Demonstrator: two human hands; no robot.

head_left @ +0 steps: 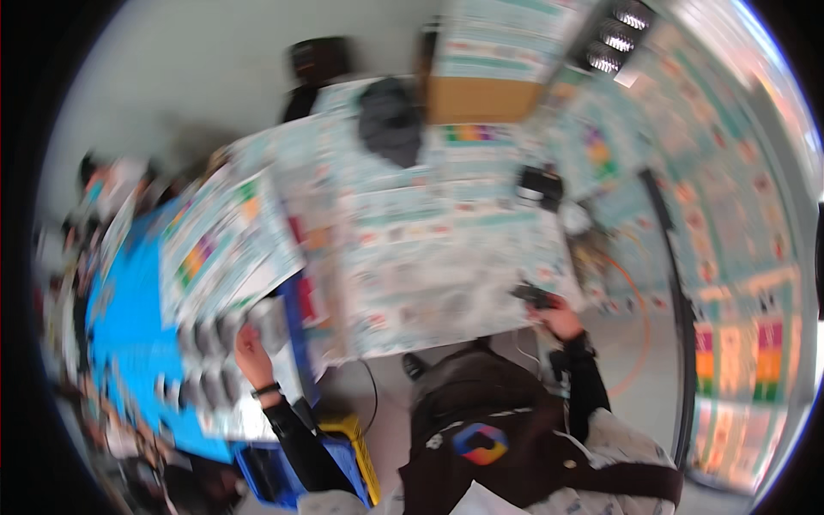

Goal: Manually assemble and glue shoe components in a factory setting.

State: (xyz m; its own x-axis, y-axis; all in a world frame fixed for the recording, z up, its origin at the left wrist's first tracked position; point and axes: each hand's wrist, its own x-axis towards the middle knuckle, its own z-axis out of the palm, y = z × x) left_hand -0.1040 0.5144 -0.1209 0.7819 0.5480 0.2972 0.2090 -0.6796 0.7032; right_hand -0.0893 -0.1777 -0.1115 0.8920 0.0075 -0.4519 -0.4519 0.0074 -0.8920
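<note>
Blurred view: a bench (446, 257) covered in printed sheets fills the centre. Left hand (251, 354) touches grey trays (215, 343); right hand (562, 319) grips a dark object (534, 296). Finger positions unclear.

A blurred small dark object (534, 296) lies at the paper-covered table's near edge, gripped from below.

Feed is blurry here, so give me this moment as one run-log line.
left hand: on grey tray | right hand: holding small dark object, table edge | table: covered in printed sheets | view: motion-blurred
</note>
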